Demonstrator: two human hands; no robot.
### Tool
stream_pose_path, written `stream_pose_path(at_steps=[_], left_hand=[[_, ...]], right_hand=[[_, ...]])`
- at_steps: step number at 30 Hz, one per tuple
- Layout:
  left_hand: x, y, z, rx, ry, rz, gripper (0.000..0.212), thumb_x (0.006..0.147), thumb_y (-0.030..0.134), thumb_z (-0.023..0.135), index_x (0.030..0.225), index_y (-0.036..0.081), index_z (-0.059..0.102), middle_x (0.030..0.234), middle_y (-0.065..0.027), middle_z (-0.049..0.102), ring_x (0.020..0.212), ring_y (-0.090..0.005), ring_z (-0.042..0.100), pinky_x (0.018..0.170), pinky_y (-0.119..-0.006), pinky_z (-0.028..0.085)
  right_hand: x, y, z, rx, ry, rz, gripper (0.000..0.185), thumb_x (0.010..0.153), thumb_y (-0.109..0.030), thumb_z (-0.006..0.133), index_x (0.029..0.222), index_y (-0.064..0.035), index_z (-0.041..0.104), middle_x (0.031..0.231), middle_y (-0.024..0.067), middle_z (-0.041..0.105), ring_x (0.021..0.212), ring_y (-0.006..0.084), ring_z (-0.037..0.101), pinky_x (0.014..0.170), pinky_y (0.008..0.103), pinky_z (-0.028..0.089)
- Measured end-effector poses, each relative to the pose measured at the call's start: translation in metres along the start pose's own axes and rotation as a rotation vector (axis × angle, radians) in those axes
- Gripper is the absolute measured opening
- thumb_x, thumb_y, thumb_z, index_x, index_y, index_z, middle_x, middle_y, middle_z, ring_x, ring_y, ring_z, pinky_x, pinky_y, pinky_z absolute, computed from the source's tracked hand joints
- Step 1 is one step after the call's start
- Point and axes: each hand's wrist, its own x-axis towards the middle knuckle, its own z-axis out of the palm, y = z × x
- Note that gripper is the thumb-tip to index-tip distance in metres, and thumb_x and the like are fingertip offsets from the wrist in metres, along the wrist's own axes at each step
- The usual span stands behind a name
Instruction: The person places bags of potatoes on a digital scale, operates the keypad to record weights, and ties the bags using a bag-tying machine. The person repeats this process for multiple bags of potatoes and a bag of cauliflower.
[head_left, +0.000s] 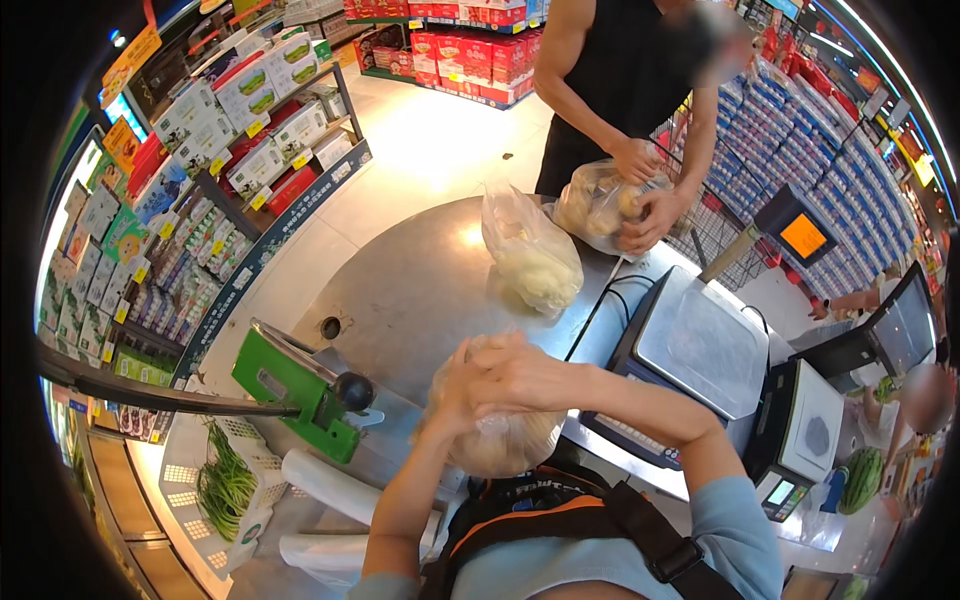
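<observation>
A clear plastic bag full of pale, rounded produce rests against the counter's near edge, close to my body. My left hand and my right hand meet over its gathered top and hold it. The fingers overlap, so the exact grip is partly hidden. Farther off on the steel counter, a second clear bag with whitish produce stands by itself, its loose top pointing up. Left of my hands is a green bag sealer with a black ball knob.
Across the counter a person handles another produce bag. Two scales and a cable lie to the right. White plastic rolls and a basket of green vegetables sit at lower left.
</observation>
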Motion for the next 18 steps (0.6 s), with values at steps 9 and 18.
stream_pose_path(at_steps=[9,18], left_hand=[[0.032,-0.017,-0.009,-0.609,-0.089,0.045,0.033,0.102,0.026,0.047,0.078,0.006,0.056,0.077,-0.0084,0.064,0.092,-0.0246,0.067,0.096,-0.039,0.047],[0.027,-0.018,0.015,-0.675,0.184,-0.133,0.051,0.106,0.030,0.033,0.059,0.010,0.037,0.056,-0.0069,0.048,0.058,-0.0169,0.051,0.090,-0.043,0.051]], right_hand=[[-0.017,0.032,0.009,0.484,0.752,0.540,0.013,0.094,-0.016,0.055,0.099,-0.0059,0.061,0.099,0.0062,0.058,0.090,0.0171,0.052,0.080,0.0306,0.041],[-0.179,-0.066,0.166,1.928,1.130,1.372,0.048,0.101,-0.045,0.040,0.129,-0.0081,0.048,0.120,0.0104,0.056,0.115,0.0265,0.051,0.102,0.0506,0.039]])
